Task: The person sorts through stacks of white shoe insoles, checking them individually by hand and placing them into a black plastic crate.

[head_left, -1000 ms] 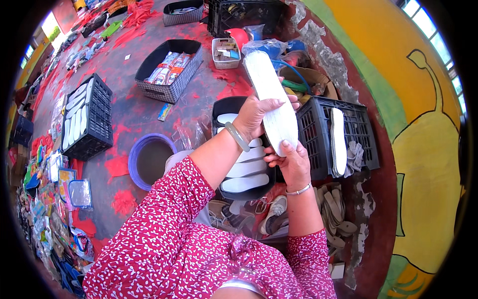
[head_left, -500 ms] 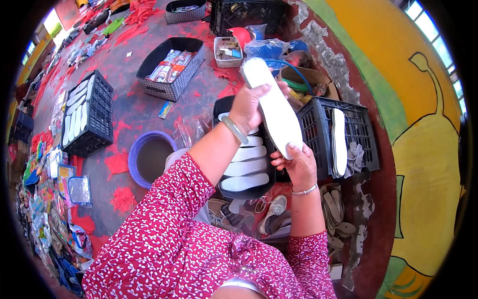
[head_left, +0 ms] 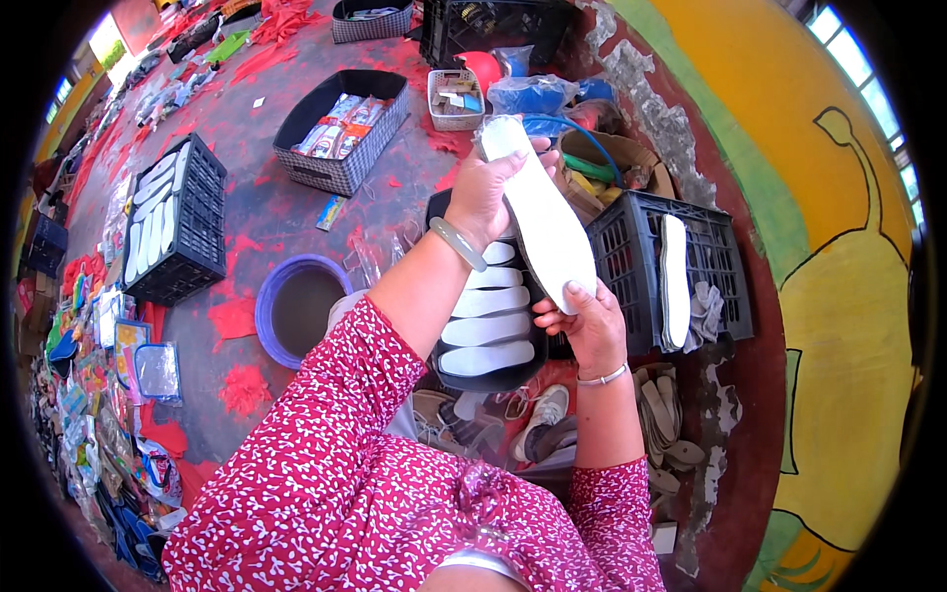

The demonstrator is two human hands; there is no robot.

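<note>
A long white shoe insole [head_left: 547, 212] is held up between both my hands, tilted, its darker edge showing along the lower left side. My left hand [head_left: 483, 197] grips it near the upper end, thumb lying across the white face. At the lower end, my right hand [head_left: 584, 321] pinches it with the thumb on top and fingers beneath. Below them stands a black bin [head_left: 493, 382] with several white insoles [head_left: 485, 331] lying in a row inside. More white insoles [head_left: 674, 281] stand upright against the black crate [head_left: 725, 252] on the right.
A purple-rimmed basin of dark water [head_left: 264, 326] stands left of me. Beyond are a crate of insoles [head_left: 202, 237], a checkered box of packets [head_left: 370, 153] and a white basket [head_left: 456, 121]. Shoes [head_left: 541, 419] lie below the bin. A painted wall [head_left: 848, 345] bounds the right.
My left hand has shifted slightly left and down along the insole, and the thumb now lies further over its face. The right hand has hardly moved.
</note>
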